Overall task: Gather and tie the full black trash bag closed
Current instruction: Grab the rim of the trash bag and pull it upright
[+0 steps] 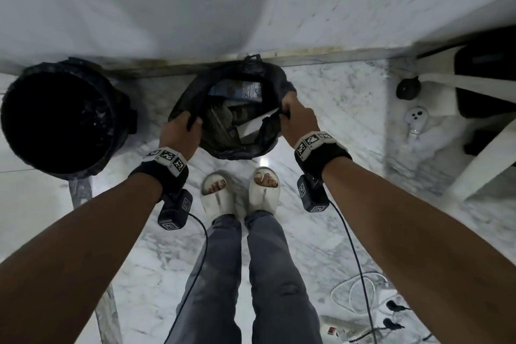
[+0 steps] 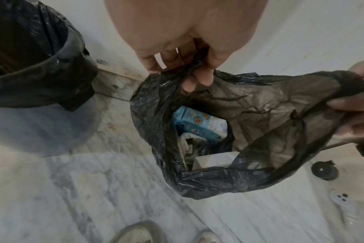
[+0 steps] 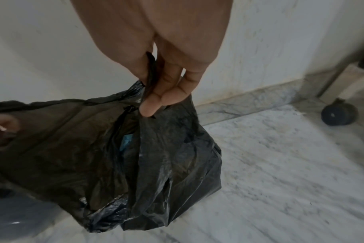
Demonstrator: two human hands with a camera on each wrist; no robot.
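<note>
- Marble floor point(image 1: 321, 109), white with grey veins, meeting a white wall point(image 1: 167, 3).
- Bin point(image 1: 58, 117), round, black-lined, left of the bag, apart from it.
- Trash bag point(image 1: 192, 98), black, mouth open between both hands, just in front of the sandals point(image 1: 240, 195); blue carton point(image 2: 199, 125) and white box point(image 2: 214, 160) inside.
- Left hand point(image 1: 181, 128), fingers curled, gripping bunched left rim.
- Right hand point(image 1: 300, 114), fingers pinching right rim strip.
- Caster wheel point(image 1: 408, 88), black, at right.
</note>
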